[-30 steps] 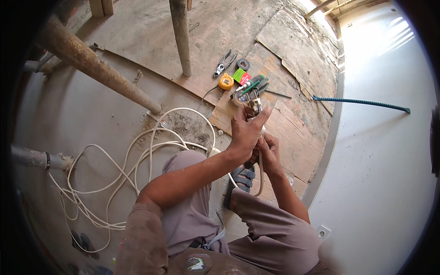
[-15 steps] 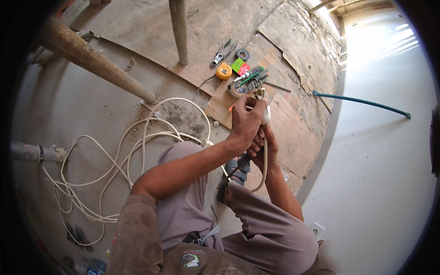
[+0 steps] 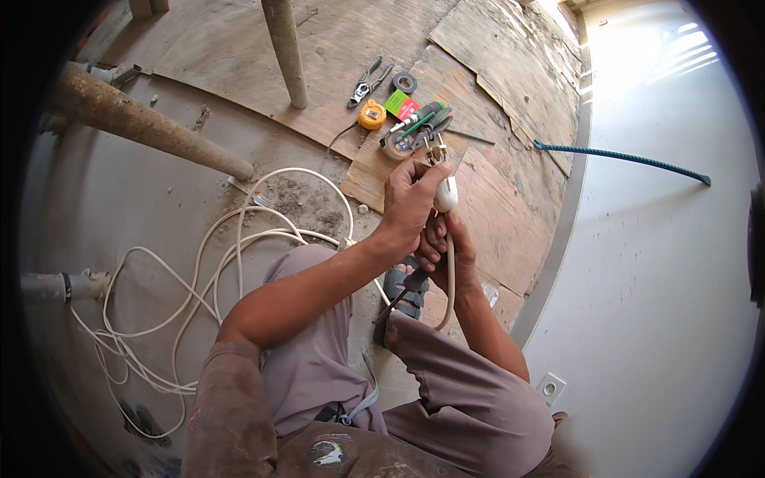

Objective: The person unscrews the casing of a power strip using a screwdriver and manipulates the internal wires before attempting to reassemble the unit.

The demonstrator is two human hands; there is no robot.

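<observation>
A white power plug (image 3: 448, 194) with metal prongs is pointing away from me, its white cable (image 3: 451, 288) hanging down from the near end. My left hand (image 3: 408, 205) pinches the plug near the prongs with thumb and fingers. Just below, my right hand (image 3: 448, 243) is closed around the plug's cable end. The same hand also holds a screwdriver (image 3: 414, 280) with a dark handle, whose shaft slants down toward my sandal (image 3: 408, 296). Part of the right-hand fingers is hidden behind the plug and left hand.
Beyond my hands lie a yellow tape measure (image 3: 371, 115), pliers (image 3: 369, 83), black tape (image 3: 405, 82), a tape roll (image 3: 396, 146) and other hand tools on cardboard. Coiled white cable (image 3: 199, 299) spreads at left. Wooden poles (image 3: 159, 119) stand far left; a blue-green ribbed bar (image 3: 625, 159) leans at right.
The view has shifted slightly, so the surroundings sit a little further left and higher. Both hands keep their hold on the plug, and the screwdriver stays in the right hand.
</observation>
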